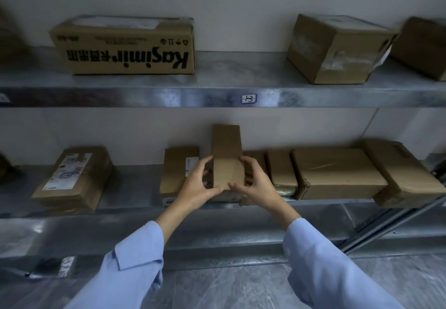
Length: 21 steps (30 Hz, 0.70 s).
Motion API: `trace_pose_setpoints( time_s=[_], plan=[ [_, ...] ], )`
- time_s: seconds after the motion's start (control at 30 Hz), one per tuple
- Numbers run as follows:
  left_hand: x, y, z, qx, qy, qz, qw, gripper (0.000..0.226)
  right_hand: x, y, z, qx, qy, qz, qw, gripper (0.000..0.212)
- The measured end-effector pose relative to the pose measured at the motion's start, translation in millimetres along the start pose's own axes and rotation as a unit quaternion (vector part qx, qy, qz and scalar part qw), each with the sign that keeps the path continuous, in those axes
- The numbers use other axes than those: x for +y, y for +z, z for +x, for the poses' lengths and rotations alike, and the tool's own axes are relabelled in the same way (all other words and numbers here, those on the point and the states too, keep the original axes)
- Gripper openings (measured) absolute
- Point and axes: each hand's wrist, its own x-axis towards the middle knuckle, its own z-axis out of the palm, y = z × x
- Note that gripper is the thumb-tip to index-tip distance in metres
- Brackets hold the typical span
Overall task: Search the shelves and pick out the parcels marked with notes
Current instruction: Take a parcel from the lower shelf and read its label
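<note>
A small plain brown parcel (pixel 226 154) stands tilted up on end at the middle of the lower metal shelf (pixel 135 188). My left hand (pixel 198 185) grips its left side and my right hand (pixel 255 183) grips its right side, thumbs meeting under its near edge. No note shows on the face turned to me. To its left lies a parcel (pixel 177 173) with a white label on its side. To its right lie several brown parcels in a row, among them a large flat one (pixel 337 173).
A labelled parcel (pixel 72 178) lies alone at the lower shelf's left. The upper shelf (pixel 229 76) holds a long "Kasimir" box (pixel 125 47), a taped box (pixel 335 47) and another at the far right (pixel 424 45). A tag (pixel 248 98) marks the shelf edge.
</note>
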Motion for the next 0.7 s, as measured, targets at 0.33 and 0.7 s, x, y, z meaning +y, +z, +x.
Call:
trace_pose_setpoints(
  time_s=[0.33, 0.7],
  plan=[
    [7.9, -10.1, 4.6, -0.006, 0.003, -0.006, 1.0, 0.105, -12.9, -2.4, 5.0, -0.003, -0.039, -0.019, 0.999, 0.123],
    [10.1, -6.2, 7.1, 0.003, 0.005, -0.029, 1.0, 0.098, -23.1, -7.3, 5.0, 0.015, -0.016, -0.008, 1.0, 0.104]
  ],
)
